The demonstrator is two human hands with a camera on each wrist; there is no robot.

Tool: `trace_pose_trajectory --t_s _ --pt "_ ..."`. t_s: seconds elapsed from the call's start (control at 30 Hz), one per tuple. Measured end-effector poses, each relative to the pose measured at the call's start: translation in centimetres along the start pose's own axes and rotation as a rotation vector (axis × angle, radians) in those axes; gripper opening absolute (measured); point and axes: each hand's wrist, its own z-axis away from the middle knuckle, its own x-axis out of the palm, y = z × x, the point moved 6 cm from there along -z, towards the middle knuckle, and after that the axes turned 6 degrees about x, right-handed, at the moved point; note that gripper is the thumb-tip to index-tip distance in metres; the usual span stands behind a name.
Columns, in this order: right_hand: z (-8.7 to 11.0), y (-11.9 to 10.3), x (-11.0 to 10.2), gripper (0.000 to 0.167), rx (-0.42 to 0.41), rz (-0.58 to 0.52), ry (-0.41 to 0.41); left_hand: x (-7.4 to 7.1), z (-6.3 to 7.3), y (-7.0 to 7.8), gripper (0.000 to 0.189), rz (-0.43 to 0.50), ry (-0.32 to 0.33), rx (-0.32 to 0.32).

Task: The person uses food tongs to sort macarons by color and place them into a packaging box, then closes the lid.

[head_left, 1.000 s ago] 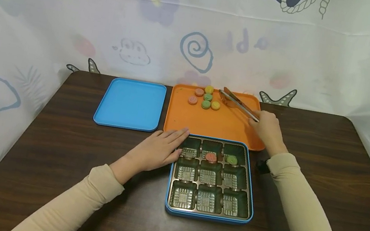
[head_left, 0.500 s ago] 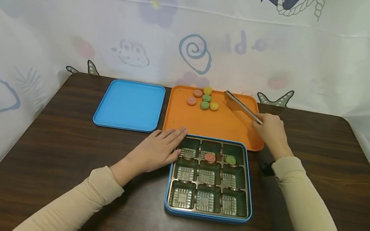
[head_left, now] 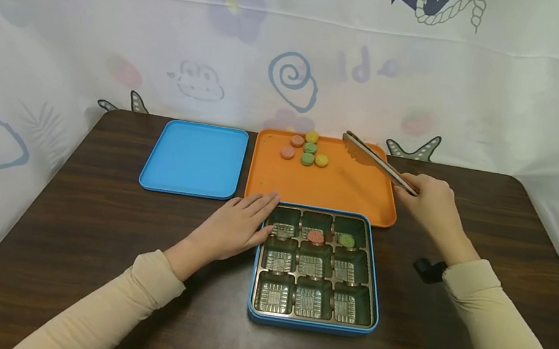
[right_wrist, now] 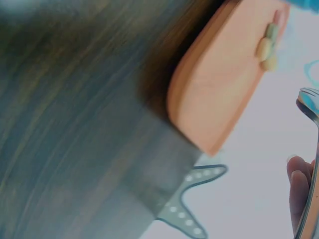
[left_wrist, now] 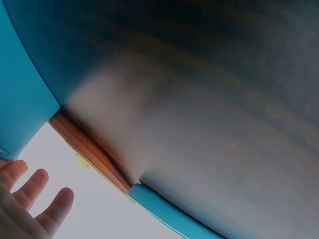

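Note:
In the head view my right hand [head_left: 429, 207] grips metal tongs [head_left: 379, 162], raised over the right part of the orange tray [head_left: 322, 188]. I cannot tell what the tong tips hold. Small round pink, green and yellow macarons [head_left: 307, 159] lie near that tray's back left. My left hand [head_left: 233, 226], fingers straight, rests against the back left corner of a blue-rimmed box [head_left: 254, 317] with several bronze compartments. A pink macaron [head_left: 316, 236] sits in the back middle compartment and a green macaron [head_left: 346, 240] in the back right one.
A square blue tray [head_left: 195, 159] stands left of the orange one on the dark wooden table [head_left: 81, 214]. Behind the table's far edge hangs a white printed cloth [head_left: 168, 42]. The box stands close before the orange tray.
My right hand has drawn right and toward me with the tongs, which have narrowed. A yellow macaron formerly at their tips no longer shows on the tray. My left hand stays put.

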Motion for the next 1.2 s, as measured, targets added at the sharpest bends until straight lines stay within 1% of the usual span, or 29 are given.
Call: trace_pose_trajectory --t_s 0.13,0.23,0.43,0.53,0.73,1.0,1.2 --pt "1.7 -1.2 -1.1 0.029 -0.070 0.005 0.024 0.2 0.0 -0.3 0.062 0.057 -0.042 -0.007" --pt "3.1 -2.2 -1.8 0.027 -0.126 0.004 0.046 0.1 0.0 -0.5 0.066 0.088 -0.083 -0.004" --pt "5.5 -4.5 -2.5 0.023 -0.304 -0.011 0.131 -0.4 0.1 -0.8 0.076 0.127 -0.139 0.012" --pt "6.5 -5.5 -2.6 0.024 -0.357 -0.013 0.143 -0.3 0.4 -1.0 0.083 0.140 -0.150 0.015" --pt "8.2 -6.7 -2.4 0.027 -0.405 -0.031 0.126 -0.3 0.8 -1.1 0.089 0.143 -0.150 0.027" --pt "9.8 -8.3 -0.8 0.035 -0.573 -0.049 0.107 -0.3 0.8 -1.1 0.087 0.132 -0.125 0.036" --pt "9.9 -9.0 0.5 0.031 -0.584 -0.033 0.057 -0.1 1.0 -1.1 0.087 0.120 -0.119 0.033"
